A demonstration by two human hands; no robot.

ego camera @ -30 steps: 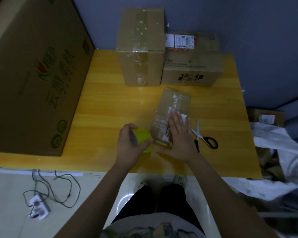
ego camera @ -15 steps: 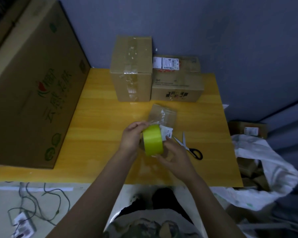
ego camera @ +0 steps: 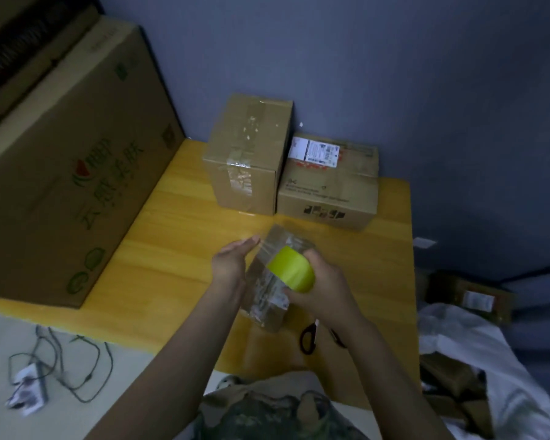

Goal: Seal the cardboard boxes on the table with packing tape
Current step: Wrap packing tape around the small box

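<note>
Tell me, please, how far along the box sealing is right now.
Done, it seems: the tall box at the back carries clear tape over top and front. In hand: the left hand rests against the small box while the right hand grips the tape roll over it. Left: the labelled box shows no tape I can make out.

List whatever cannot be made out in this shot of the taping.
All head view.
Scissors: blades hidden under the right forearm; only the handles show.
Small box: its right side is covered by the yellow tape roll; blur and glare hide whether the seam is closed.
Shipping label on the rear box: too small and blurred to read.
Large carton: cut off by the left edge.
</note>
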